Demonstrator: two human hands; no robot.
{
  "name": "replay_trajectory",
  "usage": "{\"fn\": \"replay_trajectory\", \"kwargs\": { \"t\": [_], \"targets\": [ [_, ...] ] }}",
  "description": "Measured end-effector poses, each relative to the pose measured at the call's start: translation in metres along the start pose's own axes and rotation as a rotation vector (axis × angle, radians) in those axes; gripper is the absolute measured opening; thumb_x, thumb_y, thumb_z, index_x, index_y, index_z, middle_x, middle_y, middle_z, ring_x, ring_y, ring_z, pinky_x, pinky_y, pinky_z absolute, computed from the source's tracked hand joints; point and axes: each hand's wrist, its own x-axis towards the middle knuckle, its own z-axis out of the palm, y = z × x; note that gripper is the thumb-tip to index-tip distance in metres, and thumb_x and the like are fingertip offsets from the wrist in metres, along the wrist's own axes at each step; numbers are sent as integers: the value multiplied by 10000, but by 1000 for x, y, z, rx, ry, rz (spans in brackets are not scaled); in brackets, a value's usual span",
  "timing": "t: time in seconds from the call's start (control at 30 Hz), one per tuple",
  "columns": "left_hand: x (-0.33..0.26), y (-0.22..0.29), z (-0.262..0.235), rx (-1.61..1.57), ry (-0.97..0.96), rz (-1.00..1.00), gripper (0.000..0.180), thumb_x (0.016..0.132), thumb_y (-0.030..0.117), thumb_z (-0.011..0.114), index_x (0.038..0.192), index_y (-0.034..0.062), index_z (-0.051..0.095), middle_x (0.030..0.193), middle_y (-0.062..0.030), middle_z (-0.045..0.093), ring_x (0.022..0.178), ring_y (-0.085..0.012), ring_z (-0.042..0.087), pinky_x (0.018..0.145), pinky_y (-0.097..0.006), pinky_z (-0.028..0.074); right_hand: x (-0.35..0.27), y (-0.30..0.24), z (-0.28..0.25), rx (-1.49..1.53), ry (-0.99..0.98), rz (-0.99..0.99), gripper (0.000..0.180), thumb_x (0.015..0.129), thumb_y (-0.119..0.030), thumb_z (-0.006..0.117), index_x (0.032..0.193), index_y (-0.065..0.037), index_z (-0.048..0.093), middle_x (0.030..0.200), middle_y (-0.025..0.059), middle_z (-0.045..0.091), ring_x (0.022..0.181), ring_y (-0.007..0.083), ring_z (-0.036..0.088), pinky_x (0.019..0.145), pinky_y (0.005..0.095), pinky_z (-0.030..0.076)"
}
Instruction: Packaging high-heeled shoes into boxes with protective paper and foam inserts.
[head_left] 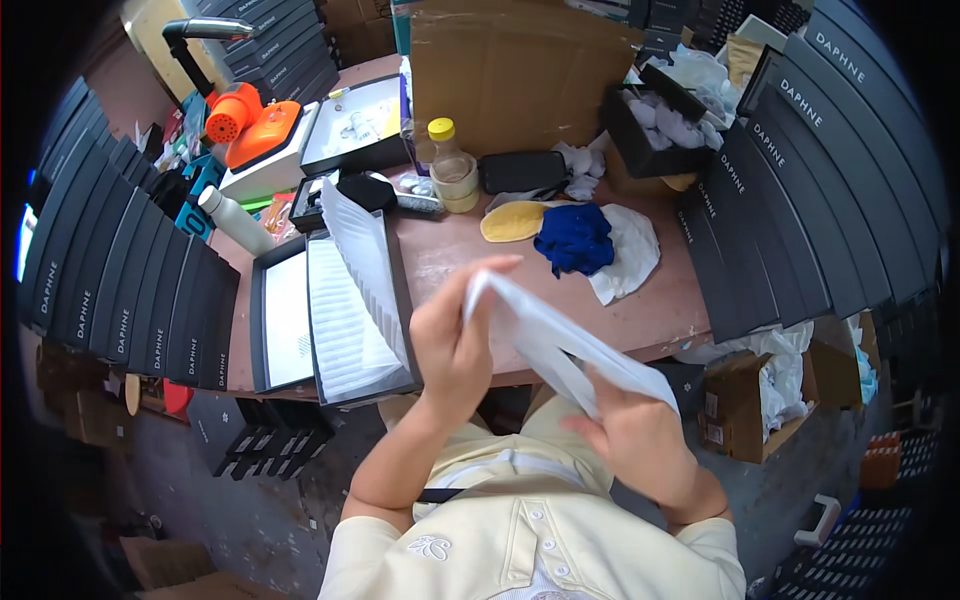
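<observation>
A white, thin, folded piece (570, 345), like a soft bag or sheet, stretches between my two hands above the table's front edge. My left hand (455, 340) pinches its upper left end between thumb and fingers. At its lower right end my right hand (640, 440) grips it, with some fingers hidden behind or inside the white material. Left of my hands lies an opened dark shoe box (400, 290) with ribbed white lining paper (345, 320) standing partly up. Beyond the white piece, a crumpled blue cloth (575, 240) rests on a white cloth (630, 250), beside a yellow pad (512, 222).
Stacks of dark shoe boxes (790, 200) rise at both sides. A yellow-capped bottle (455, 175), a black case (522, 172) and a big cardboard sheet (520, 75) stand at the back. A white bottle (236, 222) leans at the left, near an orange device (262, 135).
</observation>
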Motion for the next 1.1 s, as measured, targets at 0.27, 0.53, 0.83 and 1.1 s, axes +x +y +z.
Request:
{"fn": "replay_trajectory", "kwargs": {
  "t": [0.27,0.53,0.83,1.1],
  "targets": [
    [66,7,-9,-986,-559,-193,356,941,371,444,803,45,475,730,10,428,617,-32,422,560,-160,347,40,23,-65,392,721,-144,657,683,-289,756,1224,-24,493,1241,181,510,1098,348,516,964,432,393],
    [55,13,4,-1196,-667,-323,380,918,408,467,839,37,485,782,-26,480,702,-68,478,617,-190,379,112,43,56,697,308,-270,909,597,-248,810,1340,-18,338,1273,166,461,1211,281,445,1031,376,310],
    [18,-3,-40,-477,-78,-22,493,913,419,456,1171,-1,462,1110,-140,531,1065,-212,510,947,-345,359,42,113,63,821,564,383,337,657,-92,719,942,-21,553,842,44,596,789,143,558,733,300,455],
    [-63,-65,81,-313,-734,-349,601,944,459,333,1420,98,272,1441,-122,293,1331,-271,275,1079,-469,126,23,77,6,834,405,195,365,568,-159,688,869,-4,553,860,64,574,813,176,555,754,300,418]
  ]
}}
